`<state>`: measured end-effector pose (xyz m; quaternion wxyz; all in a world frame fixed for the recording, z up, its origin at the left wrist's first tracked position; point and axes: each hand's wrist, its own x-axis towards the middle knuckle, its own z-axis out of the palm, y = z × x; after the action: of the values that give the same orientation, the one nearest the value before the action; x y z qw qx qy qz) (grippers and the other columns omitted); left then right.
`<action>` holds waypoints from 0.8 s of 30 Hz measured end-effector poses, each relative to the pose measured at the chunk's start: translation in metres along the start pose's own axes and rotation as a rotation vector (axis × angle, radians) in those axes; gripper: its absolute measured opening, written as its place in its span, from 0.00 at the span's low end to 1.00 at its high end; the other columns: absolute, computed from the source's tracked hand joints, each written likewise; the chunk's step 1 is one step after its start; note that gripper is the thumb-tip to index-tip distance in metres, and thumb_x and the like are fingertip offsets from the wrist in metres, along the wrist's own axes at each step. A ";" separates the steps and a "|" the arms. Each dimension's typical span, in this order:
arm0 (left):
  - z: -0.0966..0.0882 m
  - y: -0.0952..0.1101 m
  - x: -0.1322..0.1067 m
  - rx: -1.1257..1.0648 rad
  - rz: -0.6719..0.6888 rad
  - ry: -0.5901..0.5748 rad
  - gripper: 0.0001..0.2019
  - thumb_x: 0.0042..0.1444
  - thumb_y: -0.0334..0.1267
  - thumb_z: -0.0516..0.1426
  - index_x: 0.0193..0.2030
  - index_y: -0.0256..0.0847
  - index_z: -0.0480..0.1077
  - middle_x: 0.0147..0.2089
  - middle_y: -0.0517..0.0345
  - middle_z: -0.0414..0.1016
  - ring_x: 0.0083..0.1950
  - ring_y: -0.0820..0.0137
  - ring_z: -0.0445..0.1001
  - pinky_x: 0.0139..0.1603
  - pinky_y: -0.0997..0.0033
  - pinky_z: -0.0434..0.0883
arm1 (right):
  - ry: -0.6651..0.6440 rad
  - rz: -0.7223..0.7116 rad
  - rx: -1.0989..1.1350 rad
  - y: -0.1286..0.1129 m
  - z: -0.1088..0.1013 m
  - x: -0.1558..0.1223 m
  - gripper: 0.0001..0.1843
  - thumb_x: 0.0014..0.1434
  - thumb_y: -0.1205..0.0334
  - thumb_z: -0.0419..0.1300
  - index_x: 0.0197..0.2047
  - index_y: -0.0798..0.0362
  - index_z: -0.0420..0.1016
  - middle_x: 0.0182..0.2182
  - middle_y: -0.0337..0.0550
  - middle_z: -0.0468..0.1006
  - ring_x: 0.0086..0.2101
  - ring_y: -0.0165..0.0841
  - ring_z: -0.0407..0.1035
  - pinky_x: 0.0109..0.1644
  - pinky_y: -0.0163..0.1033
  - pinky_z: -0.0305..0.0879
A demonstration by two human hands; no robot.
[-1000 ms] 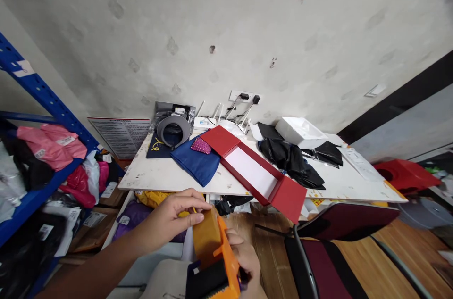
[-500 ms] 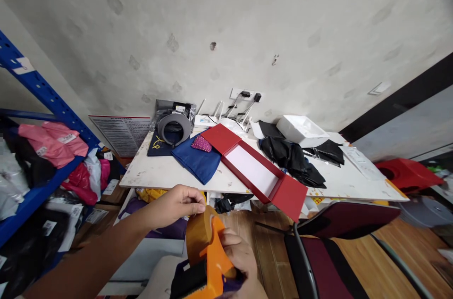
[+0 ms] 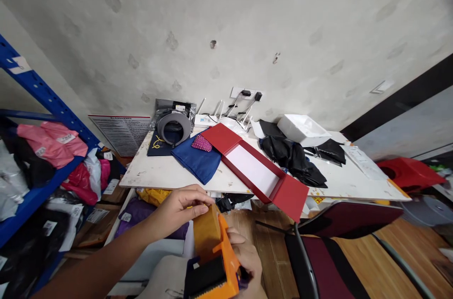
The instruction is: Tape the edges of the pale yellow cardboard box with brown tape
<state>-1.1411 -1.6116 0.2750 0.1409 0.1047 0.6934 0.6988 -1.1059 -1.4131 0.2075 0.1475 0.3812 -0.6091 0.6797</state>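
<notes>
My right hand [image 3: 247, 259] grips an orange tape dispenser [image 3: 228, 261] from its right side, low in front of the table. Loaded in the dispenser is a thick roll of brown packing tape [image 3: 204, 237]. A black part and a toothed cutting edge face down and toward me. My left hand [image 3: 182, 209] is at the roll's top, its thumb and fingers pinched together at the tape's upper edge. Whether a loose tape end is between those fingertips, I cannot make out. Part of my right hand is hidden behind the dispenser.
On the white table [image 3: 152, 176] are an opened red box [image 3: 253, 164], blue cloth [image 3: 198, 160], a grey ring-shaped item [image 3: 186, 124], black plastic bags [image 3: 290, 157] and a white foam tray [image 3: 302, 129]. A maroon chair [image 3: 339, 261] stands right; a blue shelf [image 3: 46, 87] with bagged goods stands left.
Both hands and the dispenser have shifted slightly right. The dispenser has turned a little, showing more of the roll's flat outer surface, and my left fingers stay at its top edge.
</notes>
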 end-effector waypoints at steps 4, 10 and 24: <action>-0.002 0.000 0.005 -0.012 -0.056 0.033 0.10 0.50 0.43 0.64 0.32 0.37 0.77 0.36 0.54 0.72 0.39 0.70 0.71 0.41 0.74 0.66 | 0.001 0.017 0.011 0.005 -0.001 -0.006 0.13 0.64 0.53 0.55 0.36 0.51 0.74 0.27 0.44 0.79 0.28 0.33 0.72 0.34 0.41 0.65; 0.006 0.010 0.001 0.301 0.083 0.044 0.09 0.62 0.41 0.53 0.33 0.39 0.68 0.36 0.56 0.70 0.41 0.70 0.69 0.44 0.72 0.64 | -0.065 0.077 0.013 0.006 -0.009 -0.007 0.13 0.61 0.51 0.58 0.39 0.51 0.75 0.32 0.47 0.81 0.32 0.37 0.74 0.37 0.44 0.67; 0.001 0.011 -0.003 0.282 0.100 0.068 0.09 0.64 0.42 0.49 0.37 0.41 0.65 0.36 0.60 0.67 0.38 0.72 0.66 0.41 0.74 0.63 | 0.046 0.032 -0.040 0.009 -0.007 0.002 0.33 0.29 0.40 0.75 0.35 0.49 0.74 0.25 0.38 0.78 0.27 0.37 0.73 0.37 0.44 0.68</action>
<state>-1.1383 -1.6120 0.2857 0.0663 0.1338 0.7829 0.6039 -1.1158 -1.4093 0.2028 0.1582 0.3529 -0.6249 0.6782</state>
